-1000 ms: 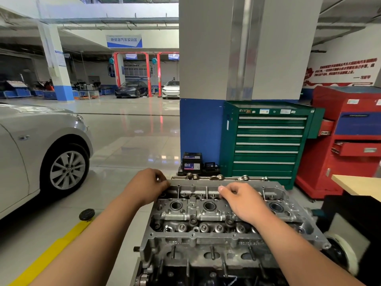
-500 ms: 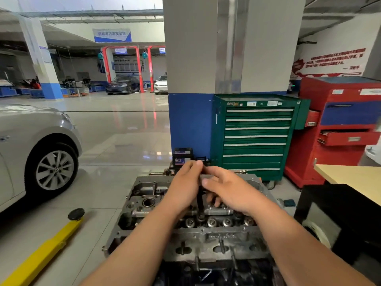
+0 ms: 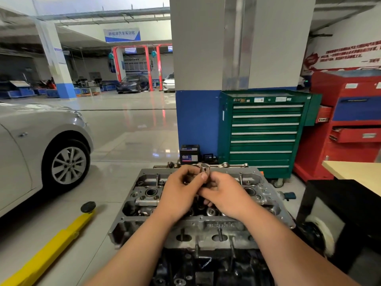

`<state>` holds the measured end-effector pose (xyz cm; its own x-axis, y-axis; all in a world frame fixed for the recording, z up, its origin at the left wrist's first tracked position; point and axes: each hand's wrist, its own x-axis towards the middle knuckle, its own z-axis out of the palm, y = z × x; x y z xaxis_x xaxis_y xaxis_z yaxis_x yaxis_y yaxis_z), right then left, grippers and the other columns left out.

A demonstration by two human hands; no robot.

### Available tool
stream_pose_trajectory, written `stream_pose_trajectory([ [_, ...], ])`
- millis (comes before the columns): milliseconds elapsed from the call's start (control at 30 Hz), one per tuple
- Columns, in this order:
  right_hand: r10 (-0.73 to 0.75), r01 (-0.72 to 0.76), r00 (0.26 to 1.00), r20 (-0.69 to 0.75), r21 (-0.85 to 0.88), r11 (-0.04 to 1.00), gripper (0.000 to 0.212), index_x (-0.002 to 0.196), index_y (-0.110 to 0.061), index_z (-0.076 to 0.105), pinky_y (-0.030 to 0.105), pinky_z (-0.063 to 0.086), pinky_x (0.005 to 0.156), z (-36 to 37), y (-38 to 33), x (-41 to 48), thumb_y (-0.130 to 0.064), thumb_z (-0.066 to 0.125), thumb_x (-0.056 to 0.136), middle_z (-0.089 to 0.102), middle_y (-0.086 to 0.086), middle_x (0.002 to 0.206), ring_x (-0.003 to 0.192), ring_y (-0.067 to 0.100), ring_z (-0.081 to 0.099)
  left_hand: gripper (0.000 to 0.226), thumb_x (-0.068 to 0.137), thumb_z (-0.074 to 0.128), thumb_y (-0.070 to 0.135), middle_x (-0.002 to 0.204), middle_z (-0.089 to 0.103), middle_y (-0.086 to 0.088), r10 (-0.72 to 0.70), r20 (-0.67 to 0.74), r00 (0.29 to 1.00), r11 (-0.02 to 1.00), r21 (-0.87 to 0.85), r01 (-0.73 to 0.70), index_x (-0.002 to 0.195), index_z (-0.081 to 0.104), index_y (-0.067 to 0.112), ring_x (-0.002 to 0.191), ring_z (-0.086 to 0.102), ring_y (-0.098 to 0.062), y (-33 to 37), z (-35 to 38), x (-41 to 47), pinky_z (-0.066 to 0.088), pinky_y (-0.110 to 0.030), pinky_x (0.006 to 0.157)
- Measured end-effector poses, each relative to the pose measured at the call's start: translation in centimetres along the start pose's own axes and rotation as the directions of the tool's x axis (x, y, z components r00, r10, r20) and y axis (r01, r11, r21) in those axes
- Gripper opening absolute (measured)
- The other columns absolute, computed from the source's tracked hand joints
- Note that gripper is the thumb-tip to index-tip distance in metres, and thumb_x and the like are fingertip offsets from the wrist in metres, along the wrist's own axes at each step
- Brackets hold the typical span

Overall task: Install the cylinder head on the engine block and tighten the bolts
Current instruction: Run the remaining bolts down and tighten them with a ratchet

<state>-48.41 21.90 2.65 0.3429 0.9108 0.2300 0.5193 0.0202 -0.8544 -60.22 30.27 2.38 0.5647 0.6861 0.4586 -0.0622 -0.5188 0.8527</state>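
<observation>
The grey aluminium cylinder head sits on top of the dark engine block straight in front of me. Both hands meet over the middle of the head. My left hand and my right hand pinch a shiny metal socket whose open end points up. A dark shaft below it runs down between my fingers into the head; its lower end is hidden by my hands.
A silver car stands at the left with a yellow lift arm on the floor beside it. Behind the engine are a blue-and-grey pillar, a green tool cabinet and a red tool cabinet. A wooden tabletop juts in at the right.
My hands came together from the two sides of the head to its middle and took hold of the socket tool. They now hold its top a little higher.
</observation>
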Motion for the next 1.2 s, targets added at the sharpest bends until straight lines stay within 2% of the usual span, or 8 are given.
stream_pose_trajectory([
  [167,-0.048,0.044,0.998,-0.026,-0.139,0.989,0.028,0.101,-0.031,0.065,0.031,0.056,0.074,0.7,0.2,0.1,-0.02,0.071,0.076,0.072,-0.01,0.088,0.079,0.005,0.068,0.01,0.081,0.073,0.028,0.075,0.065,0.004,0.043,-0.015,0.999,0.999,-0.008,-0.043,0.08,0.064,0.032,0.07,0.059,-0.011,-0.5,0.0,-0.2,0.048,-0.023,0.067],
  [367,-0.088,0.088,0.996,0.005,0.013,0.996,0.031,0.098,-0.039,0.064,0.022,0.05,0.056,0.6,1.4,0.7,-0.047,0.058,0.068,0.071,-0.016,0.083,0.066,0.001,0.064,0.022,0.091,0.063,0.029,0.077,0.065,0.017,0.112,0.03,0.993,0.993,0.015,-0.113,0.072,0.069,0.039,0.074,0.059,0.003,-0.9,0.1,0.5,0.042,-0.011,0.069],
  [533,-0.074,0.072,0.996,0.053,0.038,0.997,0.008,0.091,-0.024,0.069,0.028,0.044,0.05,0.5,2.2,0.9,-0.022,0.064,0.085,0.068,-0.003,0.069,0.056,0.009,0.06,0.024,0.094,0.054,0.033,0.085,0.064,0.02,0.072,0.052,0.996,0.997,-0.002,-0.072,0.075,0.066,0.041,0.079,0.057,0.009,-0.7,0.3,0.2,0.039,-0.006,0.07],
  [600,-0.107,0.107,0.994,0.017,0.022,0.994,0.013,0.092,-0.027,0.071,0.023,0.048,0.055,0.6,1.8,0.9,-0.023,0.068,0.08,0.071,-0.007,0.073,0.06,0.005,0.062,0.009,0.085,0.068,0.036,0.085,0.068,0.009,0.042,0.04,0.998,0.999,-0.036,-0.041,0.083,0.064,0.028,0.078,0.061,-0.003,-0.9,0.3,0.3,0.046,-0.018,0.071],
  [667,-0.127,0.125,0.992,-0.028,-0.06,0.99,0.014,0.082,-0.032,0.069,0.016,0.043,0.051,0.6,1.4,0.9,-0.034,0.064,0.069,0.069,-0.013,0.067,0.055,-0.002,0.059,0.025,0.078,0.077,0.035,0.08,0.067,0.001,0.061,0.03,0.998,0.998,-0.022,-0.061,0.083,0.06,0.017,0.072,0.059,-0.01,-0.9,0.4,0.1,0.048,-0.027,0.071],
  [933,-0.071,0.072,0.994,0.078,-0.008,0.997,0.013,0.096,-0.025,0.068,0.033,0.046,0.054,0.5,2.2,1.1,-0.031,0.062,0.086,0.069,0.006,0.071,0.056,0.014,0.061,0.028,0.092,0.061,0.025,0.062,0.059,0.02,0.105,0.018,0.994,0.994,0.016,-0.105,0.064,0.063,0.03,0.061,0.052,0.005,-0.7,0.3,-0.3,0.039,-0.009,0.058],
  [1100,-0.083,0.081,0.996,-0.014,-0.084,0.993,0.009,0.083,-0.027,0.066,0.017,0.04,0.041,0.7,1.5,0.8,-0.032,0.064,0.076,0.063,-0.008,0.052,0.043,0.004,0.055,0.021,0.08,0.074,0.035,0.068,0.062,0.008,0.041,0.058,0.997,0.999,-0.021,-0.04,0.073,0.059,0.022,0.063,0.054,-0.005,-1.0,0.4,0.1,0.044,-0.017,0.06],
  [1200,-0.064,0.067,0.997,0.043,-0.066,0.996,0.012,0.094,-0.03,0.066,0.02,0.043,0.046,0.4,1.4,0.6,-0.03,0.061,0.082,0.068,-0.006,0.061,0.053,0.005,0.063,0.026,0.088,0.068,0.029,0.059,0.06,0.013,0.052,0.043,0.998,0.998,-0.033,-0.051,0.063,0.061,0.027,0.057,0.052,-0.002,-1.3,0.2,0.1,0.04,-0.013,0.055],
])
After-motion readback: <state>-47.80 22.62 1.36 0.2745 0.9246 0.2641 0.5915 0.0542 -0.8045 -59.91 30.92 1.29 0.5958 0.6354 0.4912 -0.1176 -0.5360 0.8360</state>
